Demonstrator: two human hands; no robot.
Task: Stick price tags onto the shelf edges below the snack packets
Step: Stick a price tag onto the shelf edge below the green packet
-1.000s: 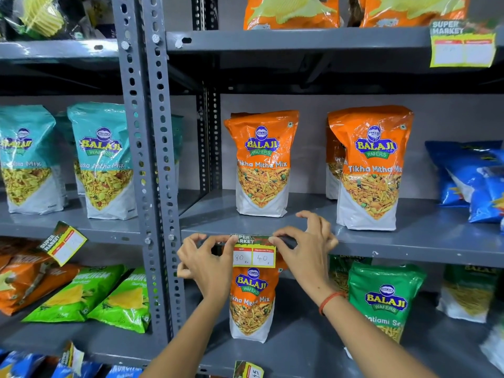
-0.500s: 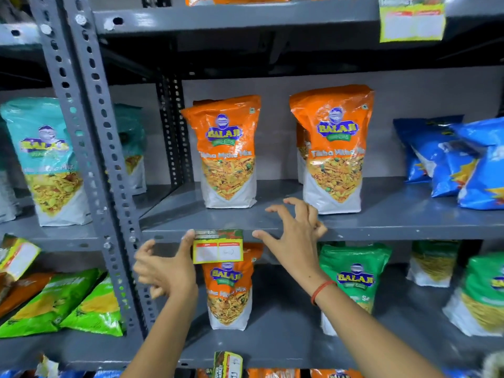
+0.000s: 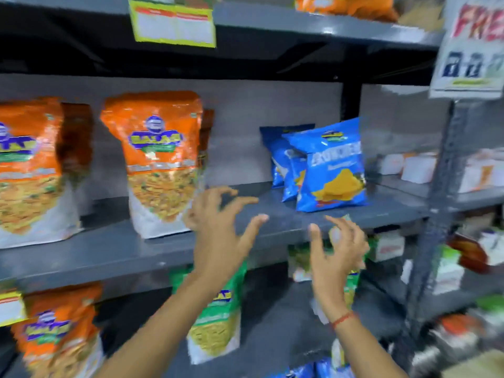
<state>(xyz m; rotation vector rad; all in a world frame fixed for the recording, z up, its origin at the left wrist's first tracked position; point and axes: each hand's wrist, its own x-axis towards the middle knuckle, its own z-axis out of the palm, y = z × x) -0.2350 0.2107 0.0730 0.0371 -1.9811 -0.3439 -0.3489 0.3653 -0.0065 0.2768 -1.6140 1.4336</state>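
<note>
both hands now sit further right along the grey shelf edge (image 3: 114, 264) than half a second ago; view has swung right and is heavily blurred. left hand (image 3: 218, 227) is off the yellow price tag it was touching and hovers in front of the shelf lip, fingers spread and curled, holding nothing. that tag (image 3: 9, 306) is now at the far left edge of view, stuck on the shelf edge above an orange packet (image 3: 57, 336) on the lower shelf. right hand (image 3: 336, 249) is raised near the lip below the blue packets (image 3: 327, 165), fingers loosely curled; a pale, tag-like shape shows behind the fingers, blur too heavy to tell whether it grips it. red thread (image 3: 342, 320) on the right wrist.

surface: grey metal shelving, orange snack packets (image 3: 161, 159) standing left, blue ones leaning right. another price tag (image 3: 173, 24) hangs on the shelf edge above. green packets (image 3: 215, 309) on the lower shelf behind the forearms. perforated upright (image 3: 436, 200) at right, a printed sign (image 3: 471, 42) top right, white boxes (image 3: 409, 166) in the far bay.
</note>
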